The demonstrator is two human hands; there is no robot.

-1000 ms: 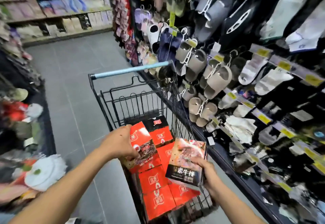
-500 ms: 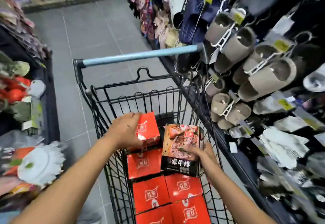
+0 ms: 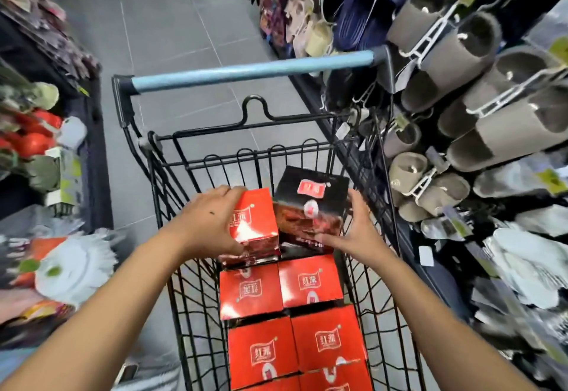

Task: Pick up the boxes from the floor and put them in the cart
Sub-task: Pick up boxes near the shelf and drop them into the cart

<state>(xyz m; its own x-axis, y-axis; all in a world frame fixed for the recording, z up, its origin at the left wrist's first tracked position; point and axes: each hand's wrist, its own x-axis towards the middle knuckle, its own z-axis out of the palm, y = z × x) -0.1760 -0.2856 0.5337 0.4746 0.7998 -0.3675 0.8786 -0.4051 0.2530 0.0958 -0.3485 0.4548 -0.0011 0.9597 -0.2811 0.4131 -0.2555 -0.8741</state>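
Note:
A black wire cart [image 3: 196, 292] with a blue handle [image 3: 252, 72] stands in the aisle. Several red boxes [image 3: 310, 280] lie in rows inside its basket. At the far end of the basket my left hand [image 3: 212, 221] grips a red box [image 3: 255, 221] from its left side. Beside it a dark box with a red label [image 3: 310, 203] sits tilted, and my right hand [image 3: 356, 231] holds its right edge with the fingers spread along the side.
A rack of hanging slippers [image 3: 467, 61] crowds the cart's right side. Low shelves with mops and packaged goods [image 3: 64, 267] line the left. Grey tiled floor [image 3: 172, 28] runs ahead of the cart.
Both hands have moved down and forward into the cart. The red box and the dark box now sit at the basket's far end, and the dark box has tipped flatter.

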